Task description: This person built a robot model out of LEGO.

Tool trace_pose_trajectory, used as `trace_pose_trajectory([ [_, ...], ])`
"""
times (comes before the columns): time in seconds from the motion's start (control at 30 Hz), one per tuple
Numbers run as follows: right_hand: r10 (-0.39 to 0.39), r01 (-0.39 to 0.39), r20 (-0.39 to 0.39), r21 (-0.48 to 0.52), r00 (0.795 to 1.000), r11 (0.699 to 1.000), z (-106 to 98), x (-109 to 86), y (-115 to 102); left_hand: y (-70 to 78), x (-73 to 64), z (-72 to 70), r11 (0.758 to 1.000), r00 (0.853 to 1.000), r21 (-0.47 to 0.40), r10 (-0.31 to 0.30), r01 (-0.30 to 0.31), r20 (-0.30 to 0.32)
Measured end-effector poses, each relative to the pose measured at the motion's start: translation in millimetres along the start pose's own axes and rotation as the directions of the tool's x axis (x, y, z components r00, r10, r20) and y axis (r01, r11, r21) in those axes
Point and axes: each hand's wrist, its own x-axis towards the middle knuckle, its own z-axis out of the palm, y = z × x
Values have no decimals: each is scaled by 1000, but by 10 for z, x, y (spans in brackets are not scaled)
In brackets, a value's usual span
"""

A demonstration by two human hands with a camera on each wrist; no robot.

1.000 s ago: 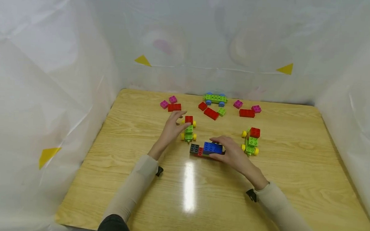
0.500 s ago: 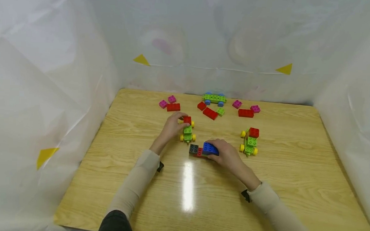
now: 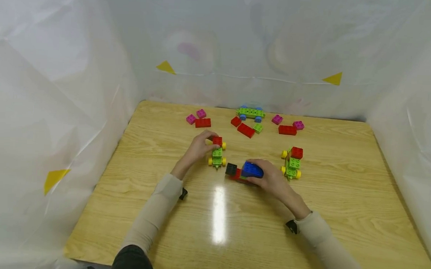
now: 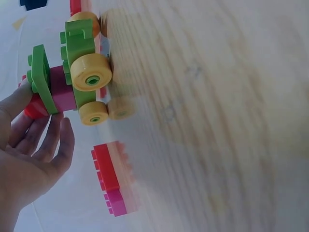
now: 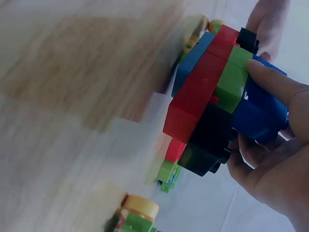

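My left hand (image 3: 198, 146) holds a toy brick car (image 3: 217, 152) by its top, where a red brick (image 3: 217, 140) sits. Its body is green with yellow wheels, and a pink brick (image 4: 63, 88) shows inside the stack in the left wrist view. To the right, my right hand (image 3: 271, 179) grips the blue brick (image 3: 252, 170) on top of a long brick build. That build has red bricks (image 5: 198, 92), a green brick (image 5: 235, 79) and black bricks (image 5: 210, 140). It is tilted, its black end close to the car's rear. My palm hides part of it.
A similar yellow-wheeled car (image 3: 292, 165) stands to the right. At the back are a green base with blue wheels (image 3: 251, 112), red bricks (image 3: 245, 130), a small green brick (image 3: 258, 128) and several pink bricks (image 3: 277, 119). White sheeting (image 3: 218, 43) surrounds the wooden table (image 3: 183, 236).
My left hand has closed on the car's top, and the car has shifted slightly left. My right hand shifted left, then back right, and the brick build is now tilted.
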Motion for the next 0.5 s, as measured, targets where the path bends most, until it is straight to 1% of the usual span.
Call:
trace_pose_trajectory([
  [0.13,17,-16,-37,35,999,999,-88,8,18,-20,-38,-14,999,1000,-42,-1,2,10],
  [0.23,24,-19,-69,76,997,997,-163,38,22,-27,-74,-4,998,999,-69,-8,10,32],
  [0.4,14,3,-138,125,990,992,-299,153,-6,3,-143,53,993,997,-116,-4,14,83],
  [0.5,17,6,-146,161,989,987,-364,239,-34,28,-178,98,991,995,-136,1,13,102],
])
